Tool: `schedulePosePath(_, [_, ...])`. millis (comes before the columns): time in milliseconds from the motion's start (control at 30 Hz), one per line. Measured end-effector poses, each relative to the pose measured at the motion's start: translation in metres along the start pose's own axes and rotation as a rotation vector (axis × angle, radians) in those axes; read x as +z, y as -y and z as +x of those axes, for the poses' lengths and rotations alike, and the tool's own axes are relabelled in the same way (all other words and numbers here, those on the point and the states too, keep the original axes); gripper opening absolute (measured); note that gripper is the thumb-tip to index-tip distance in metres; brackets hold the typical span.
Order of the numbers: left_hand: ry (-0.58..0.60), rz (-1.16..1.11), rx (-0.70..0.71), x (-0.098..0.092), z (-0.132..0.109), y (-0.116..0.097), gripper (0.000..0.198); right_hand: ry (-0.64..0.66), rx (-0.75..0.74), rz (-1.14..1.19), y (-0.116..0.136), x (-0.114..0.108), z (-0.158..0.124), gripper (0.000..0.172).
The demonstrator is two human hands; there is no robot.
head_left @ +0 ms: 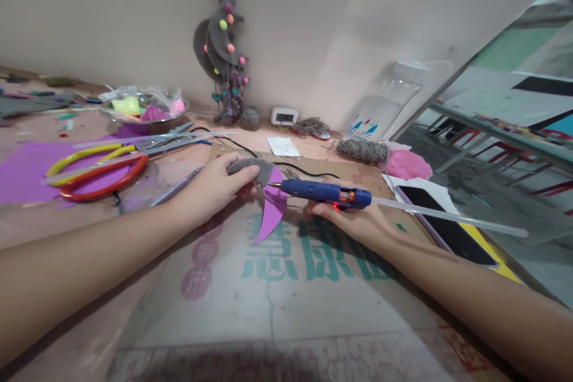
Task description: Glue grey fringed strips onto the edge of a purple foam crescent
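A crescent [274, 212], purple on its lower part and covered in grey at its upper end, is pinched between the thumb and fingers of my left hand [226, 184]. My right hand [351, 218] is wrapped round a blue hot glue gun [311, 191] with a small red light lit. Its nozzle points left and meets or nearly meets the crescent where grey gives way to purple; exact contact cannot be made out. A long clear glue stick [452, 217] sticks out of the gun's back. Both hands are above a printed cardboard sheet [224, 310].
Scissors [105, 185] with red and yellow handles lie left on purple sheets [22, 176], near a pen [176, 186]. Behind are a metal bowl [152, 125], a crescent ornament [219, 48], a timer [285, 116], grey yarn [362, 151] and a bottle [380, 110]. A phone [443, 224] lies right.
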State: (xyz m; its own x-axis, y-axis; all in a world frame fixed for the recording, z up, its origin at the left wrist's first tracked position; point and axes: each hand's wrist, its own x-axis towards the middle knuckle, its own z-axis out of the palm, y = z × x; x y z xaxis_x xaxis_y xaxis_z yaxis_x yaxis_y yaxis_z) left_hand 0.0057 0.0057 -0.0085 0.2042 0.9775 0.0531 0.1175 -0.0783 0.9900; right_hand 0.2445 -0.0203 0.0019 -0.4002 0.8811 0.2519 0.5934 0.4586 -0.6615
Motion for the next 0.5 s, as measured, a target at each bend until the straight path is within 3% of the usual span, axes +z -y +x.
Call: schedulePosePath(500, [-0.017, -0.002, -0.016, -0.0004, 0.0000, 0.0000, 0.020, -0.033, 0.047, 0.008, -0.0013, 0.0026, 0.0024, 0.027])
